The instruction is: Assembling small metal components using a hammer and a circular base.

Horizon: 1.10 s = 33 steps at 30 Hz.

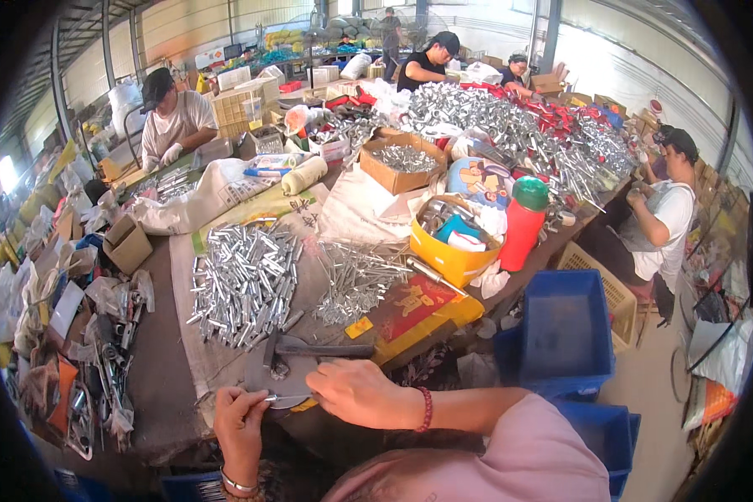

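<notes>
Near the table's front edge, my left hand (238, 422) pinches a small silvery metal pin (271, 398) between thumb and fingers. Just to the right, my right hand (356, 391) is closed with its fingertips turned down; what it holds, if anything, is hidden. A thin flat grey piece (291, 402) shows between the two hands. Right behind them lies a dark hammer-like metal tool (322, 349). Beyond that tool sit a heap of short silvery metal tubes (247, 280) and a smaller heap of thin pins (356, 280).
A yellow box (452, 259) and a red bottle with a green lid (525, 224) stand right of the heaps. Blue crates (565, 330) are at my right. Wrapped metal tools (109, 368) lie left. Several people work around the table beside a large metal pile (494, 125).
</notes>
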Available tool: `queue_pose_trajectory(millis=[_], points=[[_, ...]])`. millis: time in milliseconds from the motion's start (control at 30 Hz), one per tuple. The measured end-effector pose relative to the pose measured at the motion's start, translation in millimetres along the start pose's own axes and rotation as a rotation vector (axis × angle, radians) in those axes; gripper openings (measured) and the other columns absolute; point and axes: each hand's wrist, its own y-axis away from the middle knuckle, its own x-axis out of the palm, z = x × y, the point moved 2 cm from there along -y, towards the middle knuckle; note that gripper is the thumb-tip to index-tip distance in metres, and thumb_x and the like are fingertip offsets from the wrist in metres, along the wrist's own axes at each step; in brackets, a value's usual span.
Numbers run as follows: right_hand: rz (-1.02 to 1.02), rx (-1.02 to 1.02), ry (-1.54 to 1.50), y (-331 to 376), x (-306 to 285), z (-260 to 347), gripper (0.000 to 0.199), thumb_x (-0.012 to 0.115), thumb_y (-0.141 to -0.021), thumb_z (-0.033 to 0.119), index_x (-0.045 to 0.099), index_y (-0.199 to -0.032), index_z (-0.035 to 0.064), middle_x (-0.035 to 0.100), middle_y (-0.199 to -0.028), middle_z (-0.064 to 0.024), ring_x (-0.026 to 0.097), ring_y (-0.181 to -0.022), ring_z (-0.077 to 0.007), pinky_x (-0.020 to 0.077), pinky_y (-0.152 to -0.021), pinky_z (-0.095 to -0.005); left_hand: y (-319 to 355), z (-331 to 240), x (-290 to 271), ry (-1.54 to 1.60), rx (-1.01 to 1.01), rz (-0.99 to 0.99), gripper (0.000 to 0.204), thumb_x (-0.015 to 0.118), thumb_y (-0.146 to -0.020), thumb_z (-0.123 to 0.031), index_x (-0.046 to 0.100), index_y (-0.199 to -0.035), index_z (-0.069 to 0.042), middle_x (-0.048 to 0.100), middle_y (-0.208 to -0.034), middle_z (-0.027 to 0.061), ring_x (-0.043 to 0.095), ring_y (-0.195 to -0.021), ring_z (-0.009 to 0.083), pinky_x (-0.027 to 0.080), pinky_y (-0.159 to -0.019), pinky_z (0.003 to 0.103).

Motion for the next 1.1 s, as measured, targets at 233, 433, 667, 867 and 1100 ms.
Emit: queue_pose_trajectory(millis=[233, 433, 667, 867, 1100], points=[[0.367, 0.21, -0.327, 0, -2, 2, 0.031, 0.073, -0.092, 0.018, 0.069, -0.12, 0.0045, 0.075, -0.091, -0.0169, 0.073, -0.086, -0.0437, 0.0547, -0.075, -0.0542, -1, -3, -2, 0.037, 0.087, 0.014, 0.037, 0.086, -0.082, 0.008, 0.084, -0.116, -0.007, 0.063, -0.102, 0.0083, 0.064, -0.09, 0.0251, 0.052, -0.078, 0.034], [0.45, 0.379, -0.606, 10, 11, 16, 0.039, 0.072, -0.091, 0.018, 0.069, -0.126, 0.0, 0.076, -0.093, -0.0197, 0.074, -0.087, -0.0355, 0.0558, -0.079, -0.0457, 36, -8, 10, 0.306, -0.224, -0.198, 0.043, 0.075, -0.096, 0.011, 0.075, -0.138, -0.002, 0.071, -0.101, 0.0064, 0.064, -0.084, 0.0156, 0.053, -0.075, 0.028], [0.424, 0.47, -0.795, 21, 20, 26, 0.04, 0.072, -0.094, 0.015, 0.071, -0.132, 0.0042, 0.075, -0.086, -0.014, 0.069, -0.077, -0.0226, 0.0559, -0.074, -0.0402, 54, -18, 23, 0.633, -0.629, -0.056, 0.058, 0.059, -0.109, -0.004, 0.045, -0.166, -0.004, 0.073, -0.084, 0.0056, 0.064, -0.065, 0.0089, 0.052, -0.055, 0.025], [0.395, 0.606, -0.878, 26, 18, 27, 0.035, 0.072, -0.101, 0.005, 0.067, -0.135, 0.0007, 0.067, -0.083, -0.0012, 0.062, -0.071, -0.007, 0.0507, -0.063, -0.028, 42, -23, 37, 0.877, -0.71, -0.072, 0.059, 0.063, -0.113, -0.011, 0.042, -0.168, -0.005, 0.078, -0.105, 0.0067, 0.07, -0.079, 0.0088, 0.057, -0.063, 0.022], [0.392, 0.506, -0.803, 35, 38, 44, 0.035, 0.075, -0.096, 0.001, 0.065, -0.129, -0.0008, 0.063, -0.078, -0.0082, 0.057, -0.069, -0.0133, 0.0488, -0.065, -0.0334, 67, -14, 30, 0.934, -0.691, -0.144, 0.059, 0.064, -0.113, -0.015, 0.042, -0.168, -0.007, 0.08, -0.109, 0.0061, 0.069, -0.079, 0.007, 0.054, -0.064, 0.021]])
